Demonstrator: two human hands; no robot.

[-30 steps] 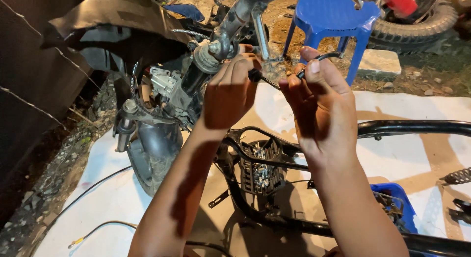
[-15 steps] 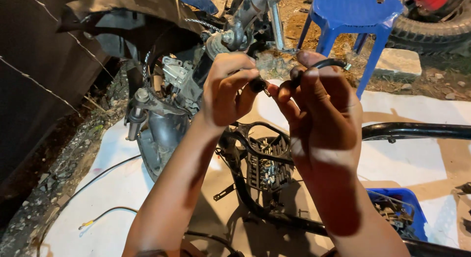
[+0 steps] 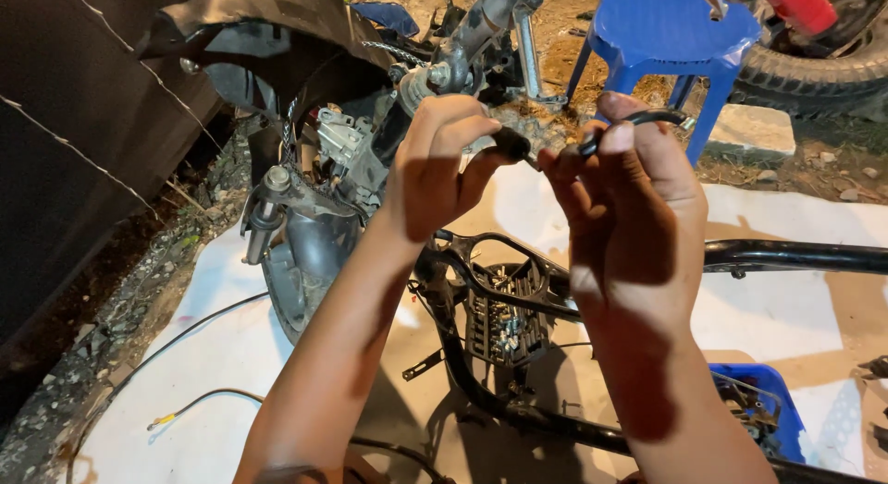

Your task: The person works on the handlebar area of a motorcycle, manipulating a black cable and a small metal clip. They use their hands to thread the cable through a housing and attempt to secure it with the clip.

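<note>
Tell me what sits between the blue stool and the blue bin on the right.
In the head view, a black frame tube crosses the white ground sheet between the blue stool and the blue bin.

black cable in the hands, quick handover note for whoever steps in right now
Left hand: raised, pinching a small black cap at the end of the black cable.
Right hand: raised, fingers closed on the cable just beside the cap.
Around: both hands are held up over the bare black frame on the white sheet; blue stool beyond, blue tub at lower right.
Done: cable end is up and gripped in both hands.
Left: cable is not attached to the frame.
</note>
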